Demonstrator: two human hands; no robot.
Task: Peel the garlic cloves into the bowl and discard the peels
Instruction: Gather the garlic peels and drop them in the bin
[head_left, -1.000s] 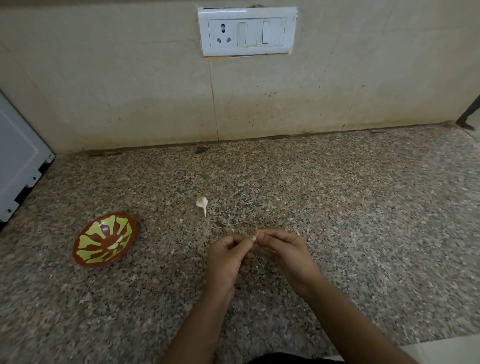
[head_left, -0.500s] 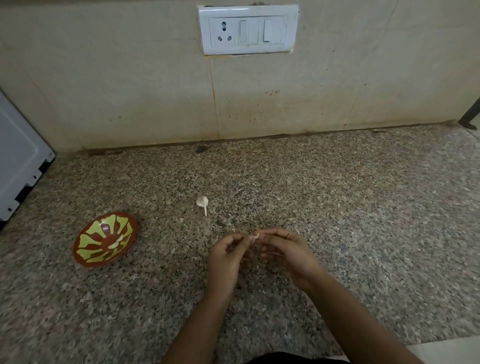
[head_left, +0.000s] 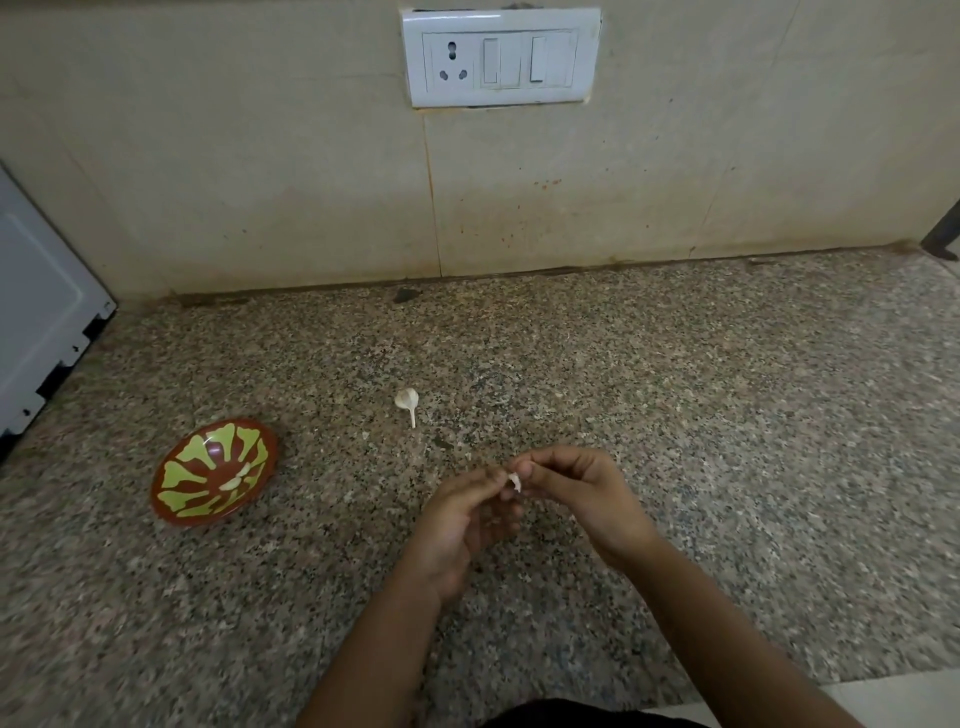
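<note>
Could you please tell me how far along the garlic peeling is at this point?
Done: a few pale peeled pieces lie in the bowl. In hand: left hand and right hand both pinch a small clove, apparently mid-peel. Left: one whole clove with its tail lies on the counter beyond the hands, and peels remain to discard, though none are clearly visible.

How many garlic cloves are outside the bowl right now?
2: loose clove on the counter; held clove pinched between left hand and right hand. Palms may hide more.
</note>
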